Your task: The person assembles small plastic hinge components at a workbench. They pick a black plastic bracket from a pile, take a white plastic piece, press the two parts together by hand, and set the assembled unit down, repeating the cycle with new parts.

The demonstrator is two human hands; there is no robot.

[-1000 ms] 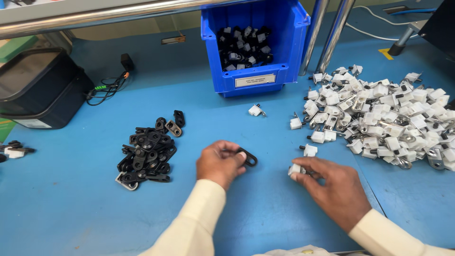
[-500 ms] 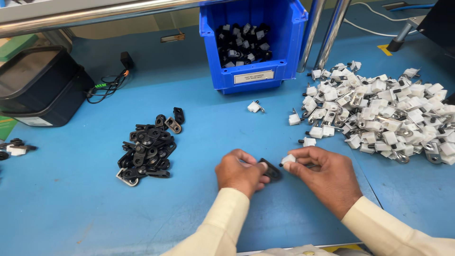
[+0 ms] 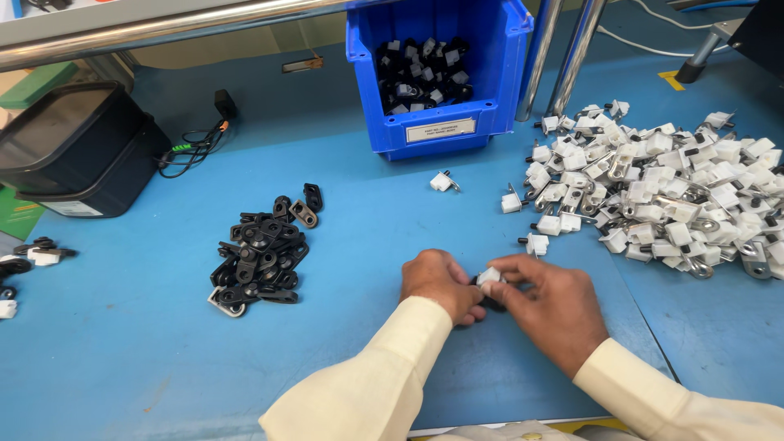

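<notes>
pressing a small white plastic piece [image 3: 490, 276] onto a black bracket [image 3: 490, 304], both held low over the blue table [image 3: 147, 367] near the front edge. left hand [image 3: 437, 284] curled tight round the black bracket, mostly hiding it; right hand [image 3: 549, 306] pinching the white piece between thumb and fingertips. joining step seemingly in hand, with the two parts touching but not visibly seated. next move, judging by the grip: lining up the peg and pushing squarely, without letting the bracket twist. pile of black brackets [image 3: 263, 261] off to the left, heap of white pieces [image 3: 661, 192] to the right, blue bin [image 3: 441, 131] of mixed black and white parts behind.
</notes>
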